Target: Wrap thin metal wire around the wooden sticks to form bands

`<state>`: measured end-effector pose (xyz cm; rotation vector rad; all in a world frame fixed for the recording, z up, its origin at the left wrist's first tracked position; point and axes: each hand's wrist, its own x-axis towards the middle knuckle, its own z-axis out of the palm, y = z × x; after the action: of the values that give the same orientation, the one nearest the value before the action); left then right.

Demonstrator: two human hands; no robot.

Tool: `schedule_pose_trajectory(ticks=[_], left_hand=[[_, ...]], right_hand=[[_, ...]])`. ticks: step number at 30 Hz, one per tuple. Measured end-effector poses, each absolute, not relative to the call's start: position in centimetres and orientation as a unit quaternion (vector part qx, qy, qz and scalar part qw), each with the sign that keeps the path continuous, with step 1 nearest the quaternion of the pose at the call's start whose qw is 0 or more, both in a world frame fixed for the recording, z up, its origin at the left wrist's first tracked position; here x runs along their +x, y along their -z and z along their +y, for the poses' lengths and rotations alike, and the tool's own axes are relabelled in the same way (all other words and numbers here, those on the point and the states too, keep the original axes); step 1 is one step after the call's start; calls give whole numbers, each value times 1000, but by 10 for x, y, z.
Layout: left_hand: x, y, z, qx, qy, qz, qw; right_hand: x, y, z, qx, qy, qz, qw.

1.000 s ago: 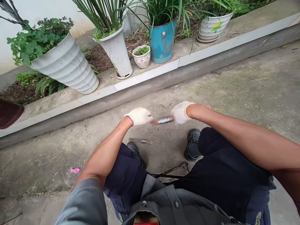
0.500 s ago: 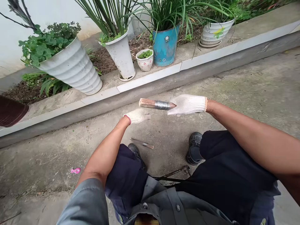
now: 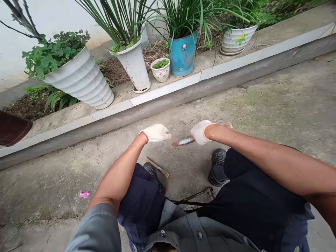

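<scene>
Both my hands wear white knit gloves and hover over the concrete ground in front of my knees. My right hand [image 3: 201, 132] is closed around a short tool [image 3: 182, 141] whose wooden handle is wrapped in silvery wire; its free end points left and down toward my left hand. My left hand [image 3: 156, 133] is curled closed a few centimetres from that end, and what it holds is hidden. A second small wood-handled tool [image 3: 157, 167] lies on the ground below my left hand, next to my left shoe [image 3: 154, 175].
A raised concrete curb [image 3: 168, 94] runs across ahead, carrying white ribbed pots [image 3: 81, 82], a tall white pot [image 3: 135, 64], a small patterned pot [image 3: 161, 71] and a blue bucket planter [image 3: 182, 54]. A thin metal tool [image 3: 196, 194] lies between my legs. A pink scrap [image 3: 84, 194] lies at left.
My right hand lifted the wire-wrapped tool, then brought it back down beside my left hand. The small tool on the ground has turned slightly. My left hand has stayed in place.
</scene>
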<state>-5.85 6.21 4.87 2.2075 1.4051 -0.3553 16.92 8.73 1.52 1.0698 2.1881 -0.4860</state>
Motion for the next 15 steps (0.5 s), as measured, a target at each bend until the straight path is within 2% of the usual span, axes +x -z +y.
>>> schedule_pose_trajectory(ticks=[4,8,12,15], left_hand=[[-57,-49,60,802,131,507,287],[-61,-45,59,797,133,502,309],[-73,-38,63,793,151,502,310],[-82,-32,68,794,162,500,305]], right_hand=[[176,-14,119,485,178,816,258],[188,-30,134,496,187,832,162],[197,-50,124,435,282,851,87],[199,-59,110,388,370,837,108]])
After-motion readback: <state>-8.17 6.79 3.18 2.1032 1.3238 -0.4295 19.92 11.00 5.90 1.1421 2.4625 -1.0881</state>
